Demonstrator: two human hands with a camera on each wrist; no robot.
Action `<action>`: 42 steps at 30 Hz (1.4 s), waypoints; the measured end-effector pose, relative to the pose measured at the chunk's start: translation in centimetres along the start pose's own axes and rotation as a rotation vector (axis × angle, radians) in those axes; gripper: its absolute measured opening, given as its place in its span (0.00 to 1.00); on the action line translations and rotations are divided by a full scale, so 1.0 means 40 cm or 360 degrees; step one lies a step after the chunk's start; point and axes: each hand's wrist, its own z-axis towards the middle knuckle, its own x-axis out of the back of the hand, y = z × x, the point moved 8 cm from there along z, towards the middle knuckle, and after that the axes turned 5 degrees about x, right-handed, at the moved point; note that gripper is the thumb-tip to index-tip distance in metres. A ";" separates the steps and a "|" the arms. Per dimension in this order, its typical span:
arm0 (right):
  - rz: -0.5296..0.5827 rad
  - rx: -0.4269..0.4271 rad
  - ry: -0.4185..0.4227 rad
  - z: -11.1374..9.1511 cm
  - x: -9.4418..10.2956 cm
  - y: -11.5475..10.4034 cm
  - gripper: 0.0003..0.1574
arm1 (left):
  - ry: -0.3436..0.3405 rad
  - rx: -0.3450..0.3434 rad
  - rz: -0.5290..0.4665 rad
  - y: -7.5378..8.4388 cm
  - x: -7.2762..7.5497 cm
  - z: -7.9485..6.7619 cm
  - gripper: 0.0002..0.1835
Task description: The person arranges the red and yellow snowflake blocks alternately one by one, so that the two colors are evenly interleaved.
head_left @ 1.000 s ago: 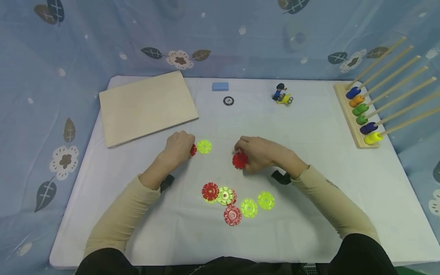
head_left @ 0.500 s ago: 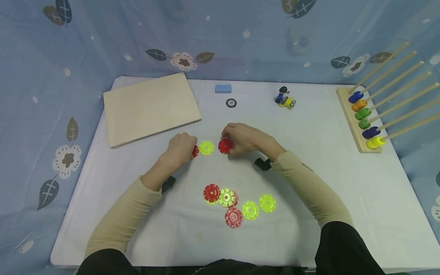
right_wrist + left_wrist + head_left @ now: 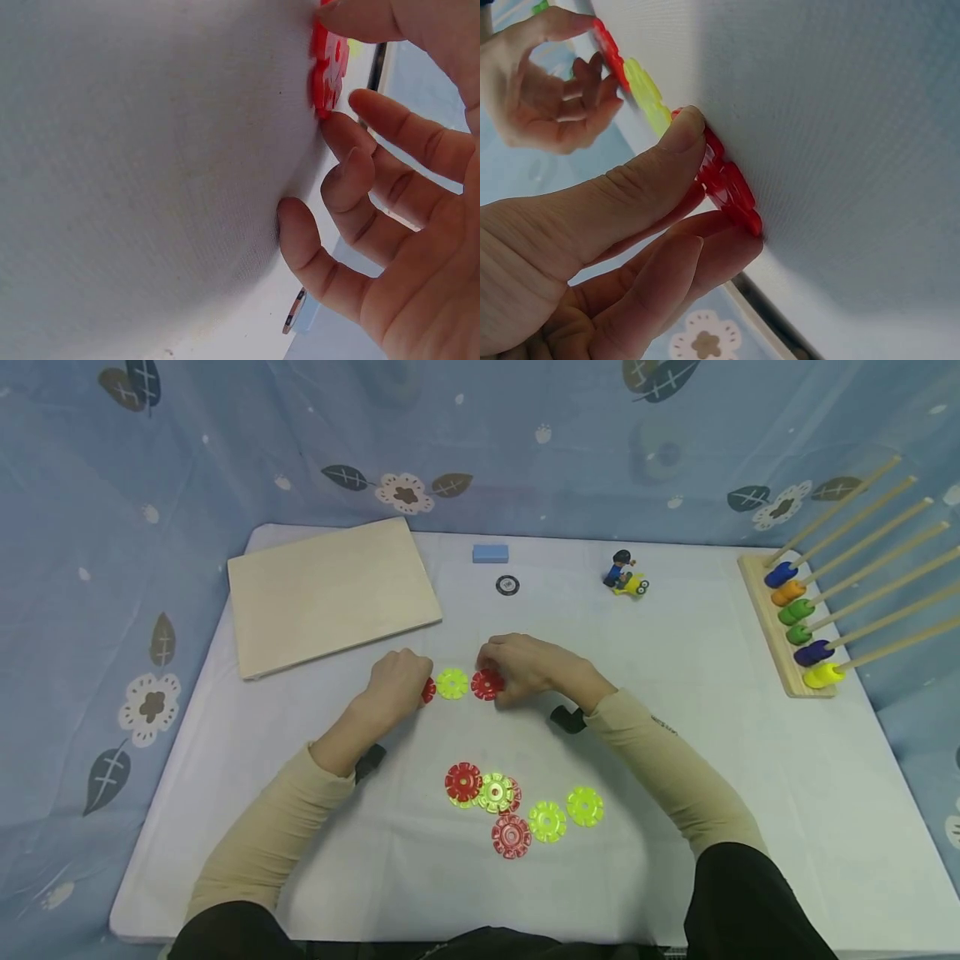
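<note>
1. While pinching left red disc [image 3: 733, 193] in left hand [image 3: 396, 683] and right red disc [image 3: 486, 685] in right hand [image 3: 527, 667], on or just above counter [image 3: 360, 877], might shove yellow-green disc [image 3: 452, 683] between them askew by pressing inward.
2. Might lose either red disc through fingertip-only grip on edges.
3. Might scatter loose discs [image 3: 512, 836] lower in head view with dropped right forearm [image 3: 671, 768].

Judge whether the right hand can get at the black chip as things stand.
Probably yes: only bare white cloth lies between the right hand and the black chip, though the fingers pinch a red disc, which they'd likely release first.
</note>
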 end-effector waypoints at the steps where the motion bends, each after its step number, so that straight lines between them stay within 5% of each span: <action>1: 0.0004 0.0011 0.0001 0.001 0.000 -0.001 0.34 | 0.0006 -0.0003 0.0002 0.001 0.000 0.000 0.10; 14: 0.0029 0.0031 0.0002 -0.023 0.003 -0.002 0.34 | -0.0008 -0.0003 0.0009 0.010 -0.002 0.009 0.02; 21: -0.0048 -0.0013 0.0008 -0.114 0.013 0.013 0.32 | -0.0034 0.0006 0.0013 0.012 -0.005 0.011 0.02; 28: -0.0090 0.0005 -0.0019 -0.227 -0.029 0.009 0.33 | -0.0016 0.0005 0.0031 0.017 -0.003 0.009 0.02; 42: -0.0313 0.0181 -0.0092 -0.389 -0.133 -0.104 0.36 | -0.0032 0.0014 0.0051 0.016 -0.002 0.006 0.03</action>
